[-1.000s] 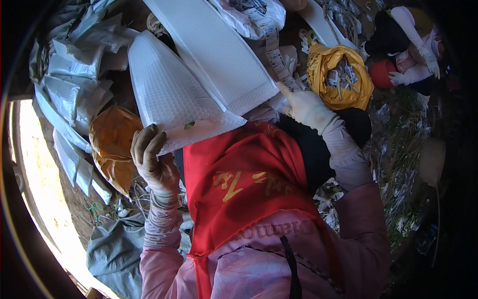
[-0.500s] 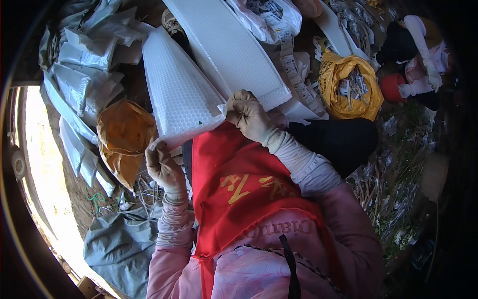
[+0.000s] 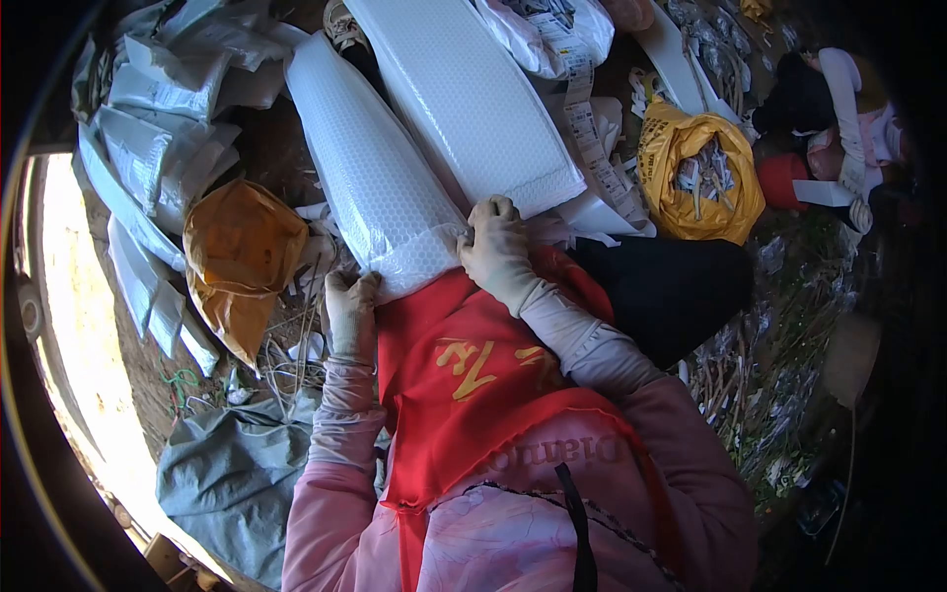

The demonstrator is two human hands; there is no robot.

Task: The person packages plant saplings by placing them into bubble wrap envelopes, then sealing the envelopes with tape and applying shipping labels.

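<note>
A sheet of white bubble wrap lies lengthwise over my lap, its near end folded over at the red apron. My left hand, in a pale glove, pinches the near left corner of that end. At the near right corner my right hand, gloved too, has its fingers closed on the edge. The fingertips of both hands are partly hidden. Just beyond my right hand lies a second flat stack of bubble wrap, apart from the sheet I hold.
Wrapped white packs pile up at the left, above an open orange-brown bag. A yellow bag of scraps stands at the right. Another person's gloved hand is at the far right, near a red container. Grey cloth lies lower left.
The near end of the bubble wrap has folded over and narrowed. My left hand has moved right, closer to my right hand, which has shifted slightly right and down.
</note>
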